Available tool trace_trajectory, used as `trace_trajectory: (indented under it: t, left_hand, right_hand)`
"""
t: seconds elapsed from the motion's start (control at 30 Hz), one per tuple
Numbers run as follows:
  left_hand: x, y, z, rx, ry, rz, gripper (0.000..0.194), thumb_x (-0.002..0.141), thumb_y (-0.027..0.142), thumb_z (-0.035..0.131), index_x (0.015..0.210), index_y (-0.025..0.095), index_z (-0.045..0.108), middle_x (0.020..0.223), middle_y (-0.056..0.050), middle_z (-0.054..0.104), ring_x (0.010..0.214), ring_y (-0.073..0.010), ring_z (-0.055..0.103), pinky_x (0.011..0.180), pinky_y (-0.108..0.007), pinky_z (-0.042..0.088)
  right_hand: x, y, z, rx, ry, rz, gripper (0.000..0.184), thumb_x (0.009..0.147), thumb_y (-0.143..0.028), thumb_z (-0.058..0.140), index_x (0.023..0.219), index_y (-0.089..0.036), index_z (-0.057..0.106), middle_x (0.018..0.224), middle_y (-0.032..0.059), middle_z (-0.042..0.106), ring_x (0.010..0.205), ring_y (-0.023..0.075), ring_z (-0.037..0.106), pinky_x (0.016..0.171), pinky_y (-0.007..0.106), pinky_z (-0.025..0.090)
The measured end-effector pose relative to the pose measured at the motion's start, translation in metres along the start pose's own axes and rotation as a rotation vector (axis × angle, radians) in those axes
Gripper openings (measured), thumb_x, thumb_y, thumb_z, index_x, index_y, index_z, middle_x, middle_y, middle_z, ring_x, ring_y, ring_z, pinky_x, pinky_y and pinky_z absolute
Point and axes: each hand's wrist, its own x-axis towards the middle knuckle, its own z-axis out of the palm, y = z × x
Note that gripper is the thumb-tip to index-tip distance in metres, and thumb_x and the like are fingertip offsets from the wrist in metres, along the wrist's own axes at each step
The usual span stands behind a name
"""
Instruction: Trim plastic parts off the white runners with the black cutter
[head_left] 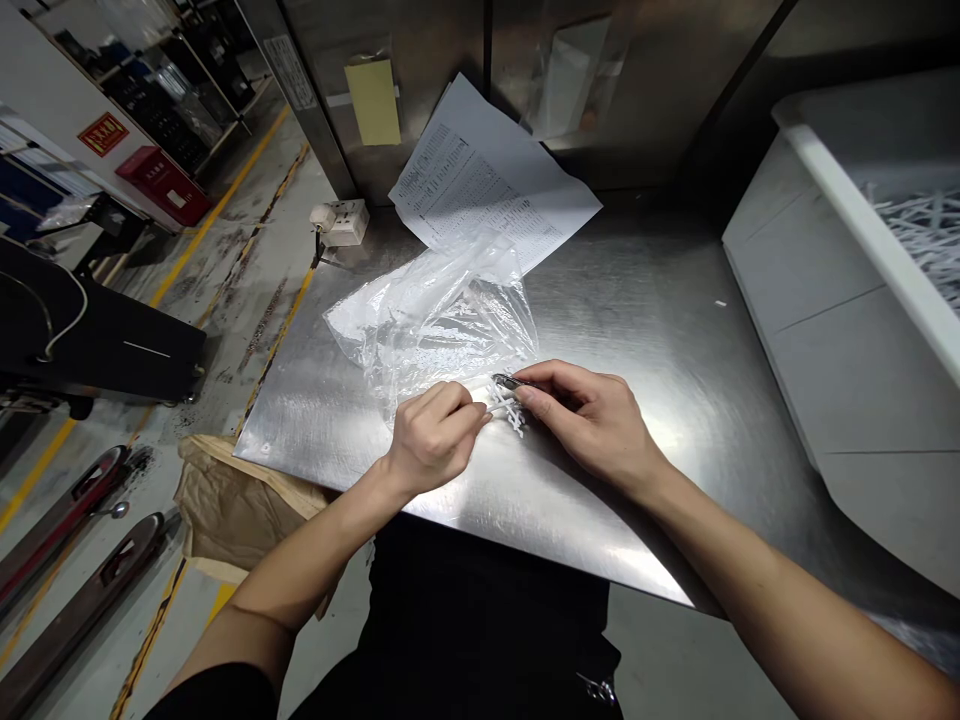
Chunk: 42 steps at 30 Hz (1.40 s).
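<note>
My left hand [431,435] is closed in a pinch on one end of a small white plastic part [508,407] that looks like a sprue with short branches. My right hand [592,415] is closed on a small dark metal tool [510,382], whose tip sits at the white part. Both hands rest on the steel table [675,330], just in front of a crumpled clear plastic bag [439,310].
A printed paper sheet [487,180] leans against the metal back wall. A large white bin [847,290] holding several white plastic pieces stands at the right. A white power socket [341,220] sits at the table's far left corner. A brown cardboard box [225,500] lies below the left edge.
</note>
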Motion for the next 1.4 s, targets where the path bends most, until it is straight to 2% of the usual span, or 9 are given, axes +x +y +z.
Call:
trace_trajectory:
  t: [0.27, 0.5, 0.8, 1.13, 1.4]
  left_hand:
    - [-0.001, -0.001, 0.001, 0.005, -0.05, -0.051, 0.016, 0.103, 0.019, 0.064, 0.087, 0.019, 0.069, 0.083, -0.001, 0.065, 0.073, -0.0116, 0.059, 0.061, -0.028, 0.042]
    - [0.004, 0.0, -0.005, -0.051, 0.033, -0.125, 0.015, 0.103, 0.015, 0.062, 0.091, 0.018, 0.07, 0.085, -0.002, 0.07, 0.077, -0.0115, 0.065, 0.063, -0.025, 0.047]
    - [0.003, -0.001, -0.004, -0.072, 0.057, -0.164, 0.016, 0.104, 0.015, 0.062, 0.092, 0.016, 0.071, 0.085, -0.002, 0.072, 0.078, -0.012, 0.067, 0.064, -0.025, 0.049]
    - [0.002, -0.003, -0.004, -0.042, 0.03, -0.162, 0.016, 0.106, 0.017, 0.058, 0.097, 0.018, 0.072, 0.09, -0.004, 0.074, 0.082, -0.0135, 0.069, 0.067, -0.027, 0.052]
    - [0.002, -0.003, -0.003, 0.003, -0.012, -0.155, 0.016, 0.107, 0.019, 0.059, 0.099, 0.018, 0.073, 0.087, -0.002, 0.075, 0.077, -0.0128, 0.068, 0.063, -0.027, 0.045]
  right_hand:
    - [0.004, -0.002, -0.003, 0.015, -0.028, 0.115, 0.029, 0.101, -0.049, 0.073, 0.104, -0.022, 0.081, 0.079, 0.0028, 0.072, 0.071, 0.0203, 0.06, 0.065, 0.035, 0.043]
    - [0.006, -0.014, -0.02, 0.082, -0.024, 0.081, 0.029, 0.1, -0.047, 0.073, 0.114, -0.023, 0.08, 0.079, 0.0036, 0.071, 0.068, 0.0212, 0.064, 0.064, 0.036, 0.049]
    - [0.007, -0.012, -0.024, -0.004, -0.119, 0.041, 0.025, 0.102, -0.045, 0.071, 0.113, -0.024, 0.081, 0.1, 0.0062, 0.08, 0.076, 0.024, 0.073, 0.072, 0.04, 0.055]
    - [0.007, -0.016, -0.027, -0.166, -0.139, -0.068, 0.021, 0.104, -0.041, 0.066, 0.113, -0.028, 0.081, 0.111, 0.0058, 0.081, 0.093, 0.0292, 0.076, 0.076, 0.042, 0.056]
    - [0.009, -0.005, -0.026, -0.083, -0.126, 0.001, 0.024, 0.102, -0.044, 0.069, 0.108, -0.027, 0.084, 0.106, 0.0065, 0.082, 0.096, 0.0302, 0.075, 0.08, 0.043, 0.057]
